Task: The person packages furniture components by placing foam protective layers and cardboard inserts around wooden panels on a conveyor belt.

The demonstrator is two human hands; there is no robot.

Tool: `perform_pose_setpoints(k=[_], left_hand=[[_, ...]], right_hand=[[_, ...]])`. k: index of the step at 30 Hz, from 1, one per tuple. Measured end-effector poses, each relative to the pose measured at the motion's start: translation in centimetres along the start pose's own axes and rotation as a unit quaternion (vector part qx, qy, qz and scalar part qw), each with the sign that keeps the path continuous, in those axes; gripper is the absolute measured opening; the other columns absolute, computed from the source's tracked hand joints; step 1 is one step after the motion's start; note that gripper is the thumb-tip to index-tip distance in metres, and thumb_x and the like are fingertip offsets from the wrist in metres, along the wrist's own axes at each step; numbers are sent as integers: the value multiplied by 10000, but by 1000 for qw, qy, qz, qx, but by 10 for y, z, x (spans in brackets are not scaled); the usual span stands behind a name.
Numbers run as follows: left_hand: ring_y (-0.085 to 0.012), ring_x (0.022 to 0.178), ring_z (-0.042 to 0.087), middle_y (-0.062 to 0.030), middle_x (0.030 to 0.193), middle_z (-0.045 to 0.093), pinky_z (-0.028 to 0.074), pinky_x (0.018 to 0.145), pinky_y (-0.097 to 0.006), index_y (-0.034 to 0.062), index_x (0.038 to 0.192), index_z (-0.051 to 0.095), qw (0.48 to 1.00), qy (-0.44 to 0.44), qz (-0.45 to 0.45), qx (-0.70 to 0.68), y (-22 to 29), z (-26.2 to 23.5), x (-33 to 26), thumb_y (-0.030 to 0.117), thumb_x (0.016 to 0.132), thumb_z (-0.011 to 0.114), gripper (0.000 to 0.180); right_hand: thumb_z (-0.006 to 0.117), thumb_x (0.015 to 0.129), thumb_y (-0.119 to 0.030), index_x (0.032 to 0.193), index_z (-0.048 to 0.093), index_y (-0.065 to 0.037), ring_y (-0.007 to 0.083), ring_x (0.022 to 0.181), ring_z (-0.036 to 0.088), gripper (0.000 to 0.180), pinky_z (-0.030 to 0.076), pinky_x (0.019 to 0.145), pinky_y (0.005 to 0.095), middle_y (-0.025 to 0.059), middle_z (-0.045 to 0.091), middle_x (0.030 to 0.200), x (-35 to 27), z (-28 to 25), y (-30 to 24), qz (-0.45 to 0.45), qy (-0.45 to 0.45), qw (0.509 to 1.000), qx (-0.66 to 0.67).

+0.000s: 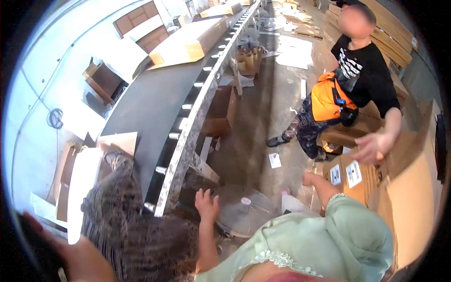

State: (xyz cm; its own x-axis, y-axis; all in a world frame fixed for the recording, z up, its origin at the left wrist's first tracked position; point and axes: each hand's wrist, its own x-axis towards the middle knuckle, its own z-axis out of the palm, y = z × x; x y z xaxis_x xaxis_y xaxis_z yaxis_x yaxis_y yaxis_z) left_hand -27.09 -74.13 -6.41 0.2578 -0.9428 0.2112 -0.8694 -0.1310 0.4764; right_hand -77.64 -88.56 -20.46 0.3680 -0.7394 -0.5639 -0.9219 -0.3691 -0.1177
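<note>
My left hand [206, 205] is raised beside the near end of the conveyor with its fingers spread and nothing in it. Just to its right is a round, see-through fan-like disc [246, 211] with a pale hub. My right hand [310, 179] reaches forward on the other side, beside a stack of flat cardboard boxes [354, 176] with white labels. Its fingers look curled; whether they hold anything is hidden. Green sleeves cover my upper arms.
The conveyor [145, 98] runs away on the left, carrying a long carton [192, 42]. A person in dark patterned clothes [127, 225] stands close at left. Another person with an orange bag [326, 98] stands at right, one hand out. Cardboard and paper litter the floor [282, 117].
</note>
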Motion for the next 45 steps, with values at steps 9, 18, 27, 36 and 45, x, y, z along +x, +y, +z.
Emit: perform_pose_setpoints(k=[9, 18, 27, 36, 45], left_hand=[[-408, 1427, 183, -218, 1540, 215, 203, 1128, -510, 49, 1480, 257, 975, -9, -61, 214, 19, 59, 228, 289, 783, 742, 883], [-375, 1432, 185, -209, 1526, 244, 164, 1174, -478, 48, 1394, 438, 918, -90, 136, 362, 16, 116, 444, 315, 805, 679, 690], [-405, 1376, 311, -202, 1497, 276, 271, 1132, -528, 119, 1345, 517, 917, -73, 140, 366, 3, 126, 437, 114, 823, 553, 524], [-390, 1377, 310, -201, 1464, 327, 251, 1135, -527, 184, 1319, 555, 916, -58, 157, 365, -7, 128, 441, 135, 850, 491, 476], [-333, 1231, 480, -157, 1309, 531, 310, 1015, -503, 78, 1304, 531, 967, 51, 69, 241, 33, 148, 485, 337, 752, 718, 638]], right_hand=[[555, 798, -211, 1026, 715, -88, 344, 937, 669, 305, 529, 821, 450, 195, 687, 1009, 184, -21, 109, 40, -117, 992, 22], [515, 852, -365, 1043, 722, -150, 341, 933, 661, 354, 520, 841, 433, 159, 698, 1001, 202, -89, 177, 107, -80, 959, 249], [587, 804, -321, 978, 693, -77, 381, 882, 643, 318, 512, 777, 468, 188, 673, 969, 303, -206, 167, -43, -144, 983, 106], [636, 895, -373, 1494, 261, -161, 363, 1281, 438, 738, 369, 1053, 453, 220, 350, 1467, 416, -504, 100, -71, 227, 902, 359], [580, 883, -222, 1507, 116, -116, 326, 1148, 275, 785, 279, 921, 427, 201, 219, 1293, 338, -830, 16, -419, 671, 599, 124]])
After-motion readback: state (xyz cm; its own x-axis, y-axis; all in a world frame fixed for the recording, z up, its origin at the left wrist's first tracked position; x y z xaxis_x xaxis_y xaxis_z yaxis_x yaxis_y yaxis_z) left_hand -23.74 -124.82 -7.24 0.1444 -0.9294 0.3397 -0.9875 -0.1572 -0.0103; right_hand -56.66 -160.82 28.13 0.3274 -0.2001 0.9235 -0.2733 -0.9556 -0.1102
